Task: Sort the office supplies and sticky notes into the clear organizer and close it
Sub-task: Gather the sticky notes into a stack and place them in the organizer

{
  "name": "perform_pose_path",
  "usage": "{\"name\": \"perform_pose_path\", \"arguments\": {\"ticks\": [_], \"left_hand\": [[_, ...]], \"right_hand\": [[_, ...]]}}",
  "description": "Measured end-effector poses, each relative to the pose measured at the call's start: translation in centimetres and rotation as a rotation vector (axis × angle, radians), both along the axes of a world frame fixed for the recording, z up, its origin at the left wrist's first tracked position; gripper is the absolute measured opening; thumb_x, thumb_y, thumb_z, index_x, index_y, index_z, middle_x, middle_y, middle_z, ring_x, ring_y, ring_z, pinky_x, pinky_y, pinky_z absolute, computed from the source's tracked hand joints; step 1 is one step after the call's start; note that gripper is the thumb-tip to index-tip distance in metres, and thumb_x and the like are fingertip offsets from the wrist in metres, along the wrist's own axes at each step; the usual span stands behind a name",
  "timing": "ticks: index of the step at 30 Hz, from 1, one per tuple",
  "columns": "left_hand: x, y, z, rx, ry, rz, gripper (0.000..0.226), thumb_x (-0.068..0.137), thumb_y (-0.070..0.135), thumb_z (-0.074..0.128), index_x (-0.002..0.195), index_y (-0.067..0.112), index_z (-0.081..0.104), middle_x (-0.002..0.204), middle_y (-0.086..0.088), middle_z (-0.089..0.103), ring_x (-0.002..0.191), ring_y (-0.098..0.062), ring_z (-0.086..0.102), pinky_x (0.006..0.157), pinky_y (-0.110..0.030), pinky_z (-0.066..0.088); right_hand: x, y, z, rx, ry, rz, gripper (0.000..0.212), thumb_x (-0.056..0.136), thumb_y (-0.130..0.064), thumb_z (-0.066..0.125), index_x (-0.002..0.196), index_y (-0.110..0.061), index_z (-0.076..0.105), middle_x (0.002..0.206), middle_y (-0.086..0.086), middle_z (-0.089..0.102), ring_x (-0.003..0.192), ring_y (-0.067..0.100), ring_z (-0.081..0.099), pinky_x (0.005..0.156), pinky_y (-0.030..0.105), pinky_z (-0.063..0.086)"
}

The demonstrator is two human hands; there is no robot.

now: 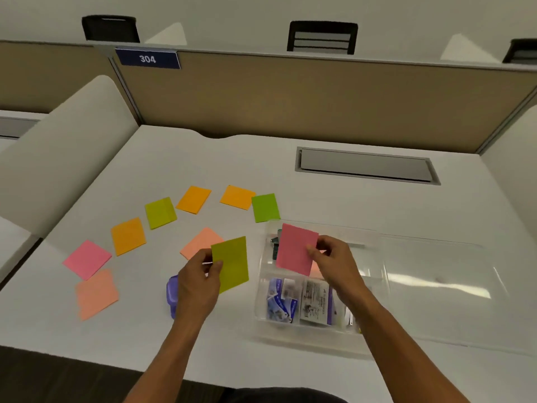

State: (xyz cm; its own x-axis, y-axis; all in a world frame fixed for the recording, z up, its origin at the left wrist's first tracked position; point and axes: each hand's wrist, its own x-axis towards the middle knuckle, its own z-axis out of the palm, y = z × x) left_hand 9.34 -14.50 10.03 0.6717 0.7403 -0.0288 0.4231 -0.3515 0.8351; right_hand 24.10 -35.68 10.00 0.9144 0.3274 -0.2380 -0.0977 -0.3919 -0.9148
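While I hold a note in each hand, the white desk (334,199) spreads under me inside a cubicle with tan partition walls (319,97). My left hand (197,286) pinches a yellow-green sticky note (232,263) just left of the clear organizer (374,289), and my right hand (334,263) pinches a pink sticky note (295,248) above the organizer's far compartment. Its near compartment holds small packets (299,301) with print too blurred to read, and its lid (453,283) lies open flat to the right. Left of the organizer, more loose notes (128,235) in orange, green, pink and peach lie in an arc. A purple object (171,295) sits partly hidden behind my left wrist. Beyond the organizer a grey cable hatch (366,165) is set into the desk. A blue plate (147,58) on the partition reads "304". Black chair backs (322,37) show past the partition.
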Motion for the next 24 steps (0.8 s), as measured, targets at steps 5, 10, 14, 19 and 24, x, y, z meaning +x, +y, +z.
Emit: {"name": "perform_pose_path", "arguments": {"ticks": [5, 10, 14, 19, 24], "left_hand": [[3.8, -2.2, 0.5, -0.086, -0.019, -0.106, 0.018, 0.095, 0.016, 0.057, 0.112, 0.016, 0.061, 0.102, 0.006, 0.061, 0.092, -0.014, 0.060, 0.075, -0.027, 0.046], [6.1, -3.7, 0.2, -0.156, -0.052, -0.184, 0.012, 0.095, 0.015, 0.057, 0.102, 0.024, 0.060, 0.096, 0.010, 0.064, 0.087, -0.006, 0.062, 0.067, -0.016, 0.047], [7.3, -4.6, -0.6, -0.216, -0.041, -0.212, 0.011, 0.095, 0.015, 0.057, 0.102, 0.021, 0.062, 0.098, 0.006, 0.067, 0.090, -0.009, 0.065, 0.071, -0.022, 0.053], [8.4, -5.2, -1.1, -0.260, -0.024, -0.224, 0.010, 0.095, 0.015, 0.057, 0.100, 0.021, 0.063, 0.099, 0.007, 0.067, 0.089, -0.007, 0.065, 0.071, -0.025, 0.056], [9.8, -5.2, -1.4, -0.256, -0.005, -0.235, 0.011, 0.094, 0.017, 0.058, 0.101, 0.022, 0.063, 0.099, 0.006, 0.068, 0.091, -0.012, 0.066, 0.080, -0.037, 0.057]], "right_hand": [[2.4, -2.3, -0.3, 0.004, -0.024, -0.155, 0.021, 0.099, -0.019, 0.052, 0.113, -0.019, 0.067, 0.105, -0.003, 0.067, 0.093, 0.004, 0.060, 0.069, 0.018, 0.044], [3.7, -3.5, -1.8, -0.131, -0.094, -0.187, 0.026, 0.100, -0.022, 0.053, 0.119, -0.012, 0.067, 0.109, 0.003, 0.068, 0.094, 0.015, 0.062, 0.071, 0.021, 0.044], [3.9, -3.4, -3.5, -0.240, -0.114, -0.159, 0.024, 0.098, -0.018, 0.054, 0.117, -0.011, 0.067, 0.111, 0.003, 0.068, 0.091, 0.013, 0.059, 0.077, 0.023, 0.044], [4.3, -2.6, -4.3, -0.305, -0.140, -0.172, 0.027, 0.097, -0.017, 0.057, 0.124, -0.017, 0.061, 0.103, -0.002, 0.064, 0.078, 0.008, 0.057, 0.061, 0.022, 0.044], [5.0, -1.6, -5.1, -0.390, -0.151, -0.141, 0.030, 0.096, -0.015, 0.055, 0.126, -0.016, 0.060, 0.107, 0.004, 0.070, 0.085, 0.017, 0.065, 0.069, 0.028, 0.048]]}}
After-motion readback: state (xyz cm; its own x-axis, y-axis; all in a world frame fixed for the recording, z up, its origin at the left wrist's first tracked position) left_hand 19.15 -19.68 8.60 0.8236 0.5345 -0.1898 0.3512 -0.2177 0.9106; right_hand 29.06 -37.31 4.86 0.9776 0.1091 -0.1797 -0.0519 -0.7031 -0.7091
